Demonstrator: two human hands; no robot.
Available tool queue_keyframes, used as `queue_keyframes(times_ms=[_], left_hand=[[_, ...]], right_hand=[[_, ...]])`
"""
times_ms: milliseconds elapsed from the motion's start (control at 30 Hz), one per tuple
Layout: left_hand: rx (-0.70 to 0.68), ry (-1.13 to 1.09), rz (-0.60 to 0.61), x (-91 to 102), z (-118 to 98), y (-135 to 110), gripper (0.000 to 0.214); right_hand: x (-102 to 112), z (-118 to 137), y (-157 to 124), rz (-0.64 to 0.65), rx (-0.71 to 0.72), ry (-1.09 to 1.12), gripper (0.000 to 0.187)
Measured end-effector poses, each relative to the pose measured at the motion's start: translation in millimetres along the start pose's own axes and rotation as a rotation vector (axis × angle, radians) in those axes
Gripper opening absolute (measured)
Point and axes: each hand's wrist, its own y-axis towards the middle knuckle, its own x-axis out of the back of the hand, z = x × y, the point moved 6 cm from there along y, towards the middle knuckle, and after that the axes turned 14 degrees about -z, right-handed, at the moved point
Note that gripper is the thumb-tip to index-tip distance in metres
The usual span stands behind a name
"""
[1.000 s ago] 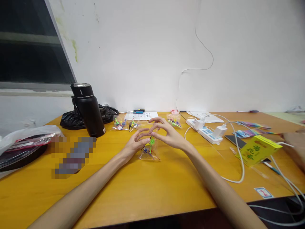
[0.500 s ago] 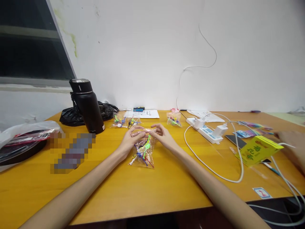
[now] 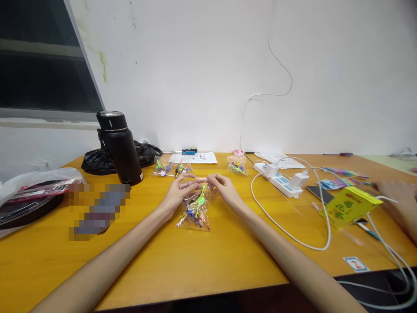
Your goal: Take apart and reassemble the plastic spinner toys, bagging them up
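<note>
A clear plastic bag (image 3: 199, 219) with small colourful plastic pieces in it, green, blue, red, white and yellow, lies on the table before me. My left hand (image 3: 177, 195) has its thumb and fingers closed on the bag's upper left edge. At the upper right corner, my right hand (image 3: 224, 189) pinches the bag's top between thumb and fingertips. Farther back lie similar bags: one bag (image 3: 163, 167) and a second bag (image 3: 181, 169) beyond my left hand, and another bag (image 3: 237, 165) beyond my right.
A black bottle (image 3: 120, 150) stands at the left by a black plastic bag (image 3: 94, 161). To the right are a white power strip (image 3: 286, 186) with chargers and looping cables, and a yellow box (image 3: 352, 206). Another person's hand (image 3: 395, 198) rests at the far right.
My right hand's fingers have closed from a curved, looser pose into a pinch at the bag's top corner. The left hand stays nearly still.
</note>
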Motion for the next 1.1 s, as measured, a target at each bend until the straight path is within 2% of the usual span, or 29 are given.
queue_keyframes(times_ms=[233,400,567,733,933,1100], left_hand=[[-0.027,0.021,-0.001,-0.8,-3.0,0.0,0.049],[-0.047,0.017,0.049,-4.0,-7.6,-2.3,0.05],[-0.059,0.026,-0.004,-0.8,-8.5,-0.9,0.043],[-0.073,0.023,-0.016,2.5,-5.9,2.2,0.044],[-0.069,0.042,0.002,1.9,-5.4,2.8,0.044],[-0.076,0.069,0.018,4.1,-4.7,5.4,0.045]], right_hand=[[0.7,6.1,-0.3,0.036,0.077,-0.006,0.034],[3.5,3.0,1.5,0.058,0.049,0.011,0.036],[4.3,-0.5,2.6,0.057,0.006,0.041,0.036],[6.5,0.4,3.6,0.05,0.032,0.007,0.034],[2.5,-0.6,1.4,0.125,0.008,0.013,0.035],[3.4,-2.0,0.7,0.107,-0.008,-0.015,0.038]])
